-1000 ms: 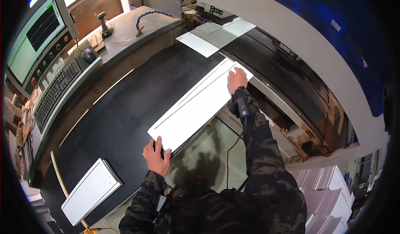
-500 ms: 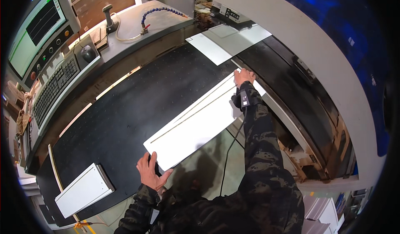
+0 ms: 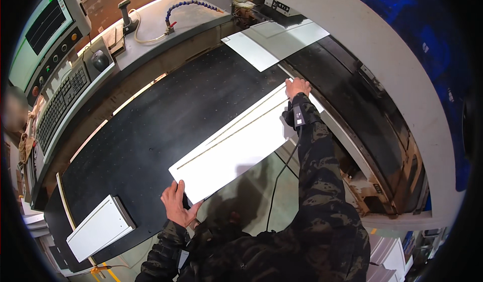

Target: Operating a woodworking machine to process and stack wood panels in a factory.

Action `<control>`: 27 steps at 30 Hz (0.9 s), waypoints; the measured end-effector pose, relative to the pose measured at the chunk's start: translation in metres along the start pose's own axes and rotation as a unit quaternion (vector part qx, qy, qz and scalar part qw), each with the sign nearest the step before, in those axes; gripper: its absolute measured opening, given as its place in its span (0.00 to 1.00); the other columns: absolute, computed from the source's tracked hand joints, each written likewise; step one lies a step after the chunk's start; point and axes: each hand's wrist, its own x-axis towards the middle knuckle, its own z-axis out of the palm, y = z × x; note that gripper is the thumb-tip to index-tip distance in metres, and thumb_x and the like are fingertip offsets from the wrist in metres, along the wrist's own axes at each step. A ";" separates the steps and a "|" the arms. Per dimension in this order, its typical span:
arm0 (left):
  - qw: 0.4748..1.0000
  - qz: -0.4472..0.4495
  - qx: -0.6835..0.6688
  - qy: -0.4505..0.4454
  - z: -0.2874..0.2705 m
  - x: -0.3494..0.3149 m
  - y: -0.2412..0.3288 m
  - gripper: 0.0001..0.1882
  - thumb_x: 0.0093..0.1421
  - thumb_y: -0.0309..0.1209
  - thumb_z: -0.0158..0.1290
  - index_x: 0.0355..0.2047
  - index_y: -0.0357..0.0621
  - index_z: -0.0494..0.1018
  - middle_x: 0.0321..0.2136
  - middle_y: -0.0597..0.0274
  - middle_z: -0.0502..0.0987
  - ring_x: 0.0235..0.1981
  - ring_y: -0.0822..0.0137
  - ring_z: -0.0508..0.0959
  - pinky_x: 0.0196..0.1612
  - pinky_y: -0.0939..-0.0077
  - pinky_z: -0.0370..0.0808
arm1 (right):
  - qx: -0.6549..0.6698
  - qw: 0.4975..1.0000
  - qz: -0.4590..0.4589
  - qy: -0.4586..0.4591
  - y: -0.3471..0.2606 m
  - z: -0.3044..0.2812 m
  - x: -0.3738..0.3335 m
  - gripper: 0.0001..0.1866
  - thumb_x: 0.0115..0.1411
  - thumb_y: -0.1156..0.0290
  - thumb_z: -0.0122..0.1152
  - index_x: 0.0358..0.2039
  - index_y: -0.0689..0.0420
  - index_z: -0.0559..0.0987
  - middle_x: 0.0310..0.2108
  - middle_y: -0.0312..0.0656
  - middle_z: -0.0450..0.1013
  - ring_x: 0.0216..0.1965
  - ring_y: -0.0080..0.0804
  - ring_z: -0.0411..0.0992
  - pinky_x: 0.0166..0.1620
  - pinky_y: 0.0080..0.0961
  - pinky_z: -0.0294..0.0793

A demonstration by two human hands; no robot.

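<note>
A long white panel (image 3: 241, 149) with two narrow grooves along its length slants across the near edge of the black table (image 3: 151, 116). My right hand (image 3: 298, 87) grips its far right end, fingers bent over the edge. At the near left end, my left hand (image 3: 176, 205) holds the panel's corner between the fingers and the thumb. The underside of the panel and the parts of the fingers beneath it are hidden.
Shorter white panels (image 3: 100, 229) lie stacked at the table's near left. A large pale sheet (image 3: 274, 43) rests at the far end. Beyond the table are a keyboard (image 3: 63, 98), a monitor (image 3: 40, 30) and a handheld scanner (image 3: 127, 15). A machine housing (image 3: 402, 61) arches on the right.
My left hand has closed in on the panel's near left end, its thumb now against the corner. The panel has shifted slightly in view; my right hand keeps its hold.
</note>
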 end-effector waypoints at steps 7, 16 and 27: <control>1.000 -0.001 -0.011 -0.016 -0.004 0.001 0.005 0.52 0.52 0.41 0.78 0.73 0.38 0.66 0.65 0.41 0.72 0.63 0.41 0.70 0.67 0.45 0.63 | 0.141 0.965 -0.059 0.215 0.015 -0.013 -0.037 0.30 0.74 0.52 0.60 0.62 0.67 0.78 0.64 0.60 0.73 0.69 0.62 0.63 0.75 0.57 0.57; 1.000 0.018 -0.024 -0.007 -0.010 -0.012 0.000 0.51 0.53 0.48 0.77 0.71 0.38 0.68 0.64 0.39 0.70 0.64 0.40 0.69 0.67 0.42 0.63 | 0.489 0.828 0.105 0.252 0.039 0.010 -0.268 0.41 0.73 0.57 0.68 0.72 0.72 0.61 0.61 0.61 0.68 0.64 0.52 0.68 0.67 0.48 0.70; 0.993 -0.034 -0.110 -0.025 -0.037 -0.030 0.001 0.58 0.52 0.43 0.78 0.75 0.33 0.59 0.65 0.37 0.70 0.66 0.40 0.67 0.71 0.45 0.61 | 0.552 0.802 0.212 0.088 -0.036 0.027 -0.341 0.52 0.64 0.44 0.77 0.67 0.79 0.66 0.66 0.70 0.70 0.66 0.58 0.73 0.69 0.47 0.72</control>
